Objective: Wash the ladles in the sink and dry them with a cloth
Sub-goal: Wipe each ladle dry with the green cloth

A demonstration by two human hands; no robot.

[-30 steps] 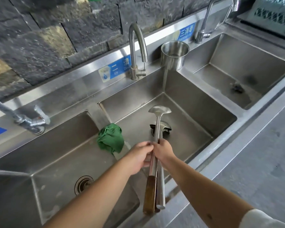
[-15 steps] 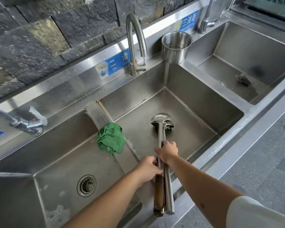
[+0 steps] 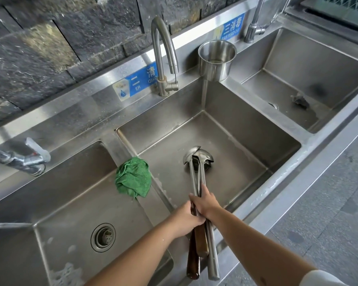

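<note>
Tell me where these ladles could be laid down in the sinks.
Free: the left basin floor around its drain, and the middle basin floor right of the ladles. The right basin is mostly bare beside a dark scrap. Crowded: the divider under the green cloth, and both hands.

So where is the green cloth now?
The cloth lies on the divider between the left and middle basins, left of the ladles.

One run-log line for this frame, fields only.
hands: left hand and right hand grip ladles | bowls: low in middle basin | green cloth: on divider | tap: no water visible
</note>
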